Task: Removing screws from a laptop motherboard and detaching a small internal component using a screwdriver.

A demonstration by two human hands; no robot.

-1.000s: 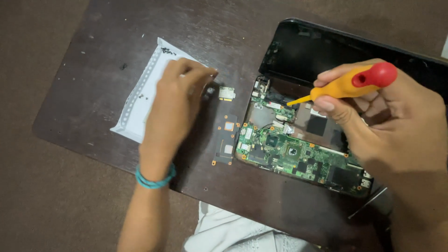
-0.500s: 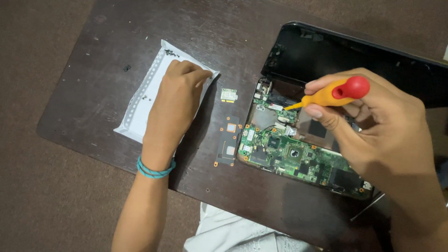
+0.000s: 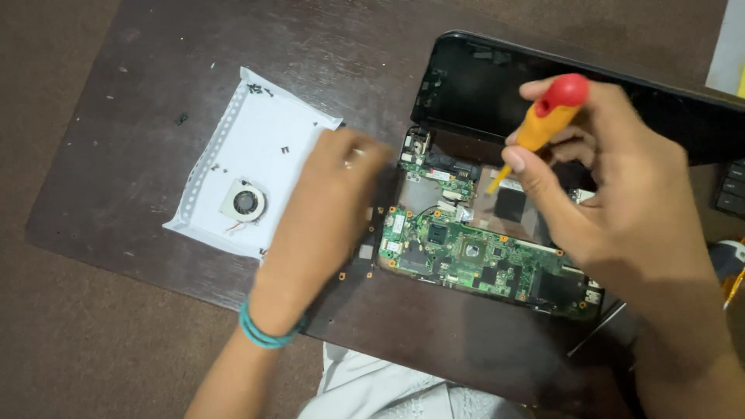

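A person's right hand [image 3: 621,194], fingers clenched round a small screwdriver w/ yellow shaft & red cap [image 3: 547,116], holds the tip down over the green circuit board [image 3: 481,260] of an opened laptop [image 3: 497,93] on a dark wooden bench [image 3: 155,101]. The board lies bare in the laptop's base, near the bench's front edge; the black lid stands open behind it, toward the far right edge. The left hand [image 3: 330,209], blurred, teal band [image 3: 260,330] at the wrist, hovers betw. the board's left edge & a white perforated sheet [image 3: 256,147]; fingers look loosely curled, holding nothing that can be made out. A small round fan [image 3: 243,203] & loose dark screws [image 3: 260,90] sit on the sheet, well apart from the board. Free bench surface lies left of & behind the sheet; brown floor [image 3: 70,341] beyond the edges. White cloth [image 3: 372,388] shows below the front edge.
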